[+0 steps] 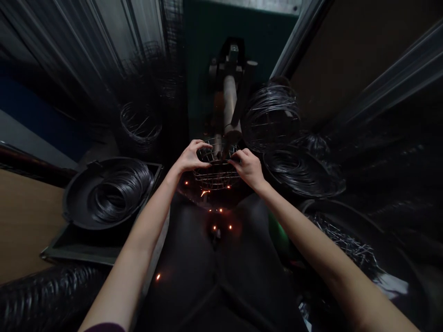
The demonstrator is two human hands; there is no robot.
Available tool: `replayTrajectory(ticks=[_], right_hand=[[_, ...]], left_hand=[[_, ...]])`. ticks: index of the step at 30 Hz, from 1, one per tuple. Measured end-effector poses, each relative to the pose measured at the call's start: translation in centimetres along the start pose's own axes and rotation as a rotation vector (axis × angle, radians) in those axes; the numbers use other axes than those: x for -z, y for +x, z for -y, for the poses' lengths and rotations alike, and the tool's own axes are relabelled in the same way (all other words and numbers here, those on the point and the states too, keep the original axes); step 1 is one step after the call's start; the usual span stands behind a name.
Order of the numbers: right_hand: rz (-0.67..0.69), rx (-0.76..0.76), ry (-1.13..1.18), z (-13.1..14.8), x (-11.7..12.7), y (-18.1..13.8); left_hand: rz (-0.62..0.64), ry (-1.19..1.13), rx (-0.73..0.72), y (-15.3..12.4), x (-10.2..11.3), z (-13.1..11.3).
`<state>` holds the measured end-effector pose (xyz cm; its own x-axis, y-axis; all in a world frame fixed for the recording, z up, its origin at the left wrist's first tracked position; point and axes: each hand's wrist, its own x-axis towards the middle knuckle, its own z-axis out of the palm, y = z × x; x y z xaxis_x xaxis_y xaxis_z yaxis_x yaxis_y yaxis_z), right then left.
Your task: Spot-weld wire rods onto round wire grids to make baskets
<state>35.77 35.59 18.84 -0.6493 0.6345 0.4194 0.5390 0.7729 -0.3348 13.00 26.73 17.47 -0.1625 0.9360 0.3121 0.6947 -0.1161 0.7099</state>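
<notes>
A round wire basket (217, 181) sits in front of me at the tip of a machine's thick cylindrical arm (230, 103). My left hand (194, 157) curves around its left side, thumb and fingers spread along the wires. On the right, my right hand (248, 169) pinches the basket's upper wire between thumb and fingers. Bright orange sparks (205, 192) scatter below the basket and over my dark-covered lap (194, 263). The dim light hides the exact contact between the arm's end and the wire.
At left, a black basin (74, 203) holds coiled wire rings (117, 193). More wire rings (290, 168) lie in a basin at right, below stacked wire frames (272, 110). Short wire pieces (346, 242) fill another basin nearer my right forearm. A green machine body (200, 55) stands behind.
</notes>
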Motion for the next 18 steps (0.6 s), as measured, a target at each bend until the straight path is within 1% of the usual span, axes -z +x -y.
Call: replayTrajectory(ticks=[3, 5, 6, 7, 9, 10, 12, 13, 14, 15, 16, 17, 18], right_hand=[[-0.022, -0.038, 0.014, 0.2, 0.1, 0.9], [-0.037, -0.039, 0.045, 0.0, 1.0, 0.1], [-0.040, -0.038, 0.069, -0.4, 1.8, -0.9], [-0.044, -0.046, 0.092, -1.1, 2.7, -2.5], [-0.050, -0.111, 0.115, -3.4, 4.8, -6.9], [-0.063, -0.188, 0.097, -5.1, 5.8, -9.6], [-0.103, -0.407, 0.005, -9.5, 7.4, -15.0], [-0.048, -0.494, -0.072, -11.8, 7.8, -17.4], [-0.053, -0.547, -0.165, -14.0, 8.0, -19.4], [0.055, -0.525, -0.181, -15.7, 7.9, -21.0], [0.134, -0.501, -0.187, -16.7, 7.8, -22.4], [0.193, -0.483, -0.189, -17.1, 7.6, -23.5], [0.235, -0.474, -0.188, -16.8, 7.6, -24.6]], left_hand=[[-0.003, 0.002, -0.029, 0.7, 0.0, 0.1], [-0.006, 0.007, -0.045, 0.6, 0.0, 0.1], [-0.003, 0.005, -0.049, 0.4, 0.0, 0.2], [-0.001, -0.002, -0.048, 0.0, 0.1, 0.4], [-0.023, -0.042, -0.026, -1.3, 0.2, 1.4], [-0.051, -0.079, 0.005, -2.3, 0.3, 2.1], [-0.159, -0.170, 0.122, -4.5, 0.2, 3.8], [-0.219, -0.213, 0.194, -5.5, 0.0, 4.7], [-0.265, -0.246, 0.261, -6.4, -0.3, 5.6], [-0.288, -0.272, 0.315, -7.2, -0.7, 6.3], [-0.282, -0.294, 0.353, -7.8, -1.1, 6.7], [-0.248, -0.317, 0.377, -8.2, -1.5, 6.8], [-0.196, -0.340, 0.389, -8.5, -1.9, 6.6]])
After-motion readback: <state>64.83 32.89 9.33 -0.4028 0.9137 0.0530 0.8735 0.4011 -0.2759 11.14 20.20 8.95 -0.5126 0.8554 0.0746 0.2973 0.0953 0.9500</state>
